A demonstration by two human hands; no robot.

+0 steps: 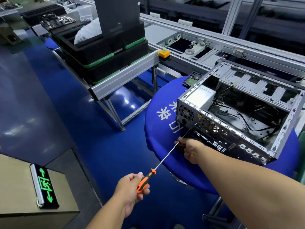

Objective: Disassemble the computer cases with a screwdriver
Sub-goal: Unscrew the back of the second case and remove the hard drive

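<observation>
Head view — left hand grips screwdriver handle.

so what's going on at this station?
A person is unscrewing an open computer case that lies on a blue table. The left hand grips the orange handle of a long screwdriver. The right hand pinches the shaft to steady it. The tip sits at the case's rear panel, just below the power supply. The side panel is already off, and cables are visible inside. A hard drive lies on the table behind the case.
</observation>
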